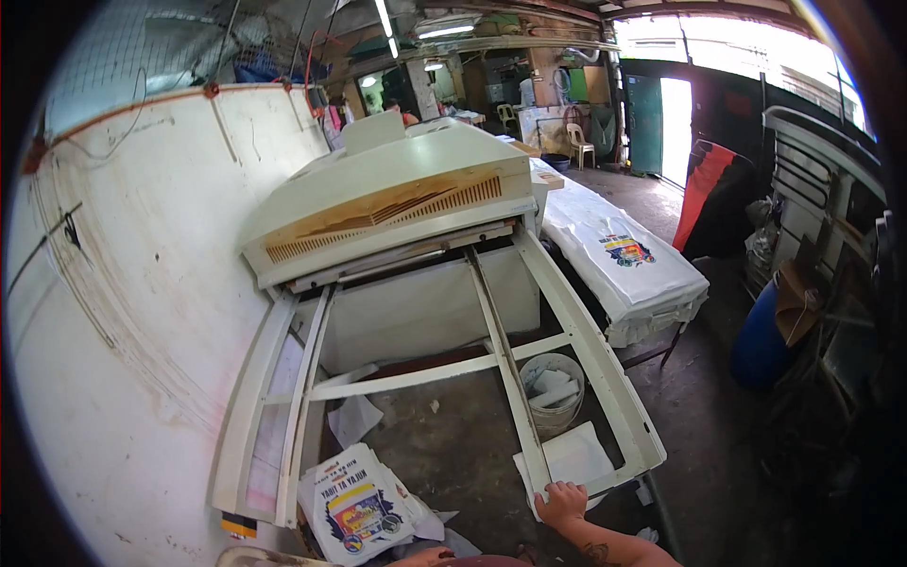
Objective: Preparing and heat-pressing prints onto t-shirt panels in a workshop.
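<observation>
A large cream-painted machine, apparently a heat press, has a vented housing (pixel 397 198) at the far end of an open metal frame (pixel 418 375). My right hand (pixel 563 502) rests on the frame's near right corner, fingers over the inner rail. My left hand (pixel 425 556) is only partly visible at the bottom edge, and its fingers cannot be made out. Close to it on the left lies a stack of printed white sheets or fabric (pixel 361 507). White sheets (pixel 577 453) lie below the frame near my right hand.
A white bucket (pixel 553 390) with white pieces inside stands under the frame. To the right, a long table bears white fabric (pixel 623 248) with a colourful print. A blue drum (pixel 762 340) stands farther right. A pale wall (pixel 142 298) borders the left. Plastic chairs (pixel 579 145) stand at the back.
</observation>
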`<control>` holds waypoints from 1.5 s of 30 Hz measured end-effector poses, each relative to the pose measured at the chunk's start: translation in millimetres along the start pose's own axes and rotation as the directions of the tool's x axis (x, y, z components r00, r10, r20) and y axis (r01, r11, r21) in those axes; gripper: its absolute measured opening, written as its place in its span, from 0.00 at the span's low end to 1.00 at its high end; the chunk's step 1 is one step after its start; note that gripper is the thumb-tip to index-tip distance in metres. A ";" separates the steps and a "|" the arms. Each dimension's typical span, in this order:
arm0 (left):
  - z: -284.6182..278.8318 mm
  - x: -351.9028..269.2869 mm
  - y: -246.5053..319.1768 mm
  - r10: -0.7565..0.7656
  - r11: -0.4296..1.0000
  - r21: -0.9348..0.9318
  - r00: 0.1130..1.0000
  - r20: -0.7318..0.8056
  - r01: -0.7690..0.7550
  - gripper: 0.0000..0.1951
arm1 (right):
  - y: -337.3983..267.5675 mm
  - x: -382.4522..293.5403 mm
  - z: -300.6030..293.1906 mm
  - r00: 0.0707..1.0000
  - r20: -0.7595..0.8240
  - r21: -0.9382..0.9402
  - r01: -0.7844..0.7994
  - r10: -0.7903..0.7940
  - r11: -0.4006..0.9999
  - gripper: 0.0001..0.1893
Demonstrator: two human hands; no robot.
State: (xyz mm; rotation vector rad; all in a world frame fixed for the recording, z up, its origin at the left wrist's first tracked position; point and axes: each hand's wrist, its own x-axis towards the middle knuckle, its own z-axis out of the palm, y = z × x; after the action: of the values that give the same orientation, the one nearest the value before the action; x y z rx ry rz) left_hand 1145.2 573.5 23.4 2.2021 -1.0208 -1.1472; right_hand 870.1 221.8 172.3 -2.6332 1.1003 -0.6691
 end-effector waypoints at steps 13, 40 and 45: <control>-25.1 8.6 23.6 0.026 0.694 -0.713 0.986 0.166 0.102 0.18 | 9.6 -8.4 4.5 0.988 -0.054 0.017 0.149 -0.148 0.989 0.08; 193.2 -523.5 -193.1 -0.781 0.137 -0.990 -0.619 -0.084 -0.038 0.12 | -357.4 -104.3 88.6 0.268 0.785 0.501 0.257 -0.559 0.827 0.12; 215.5 -563.3 -280.0 -0.810 0.052 -0.974 -0.580 0.087 -0.220 0.12 | -406.9 -140.5 84.8 0.162 0.818 0.506 0.253 -0.552 0.824 0.09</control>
State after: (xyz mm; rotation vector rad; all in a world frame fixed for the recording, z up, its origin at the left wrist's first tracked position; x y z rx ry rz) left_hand 865.0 1176.0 -2.9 1.5737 1.7294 0.4208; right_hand 1076.2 608.2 197.5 -2.3088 -0.1280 0.7257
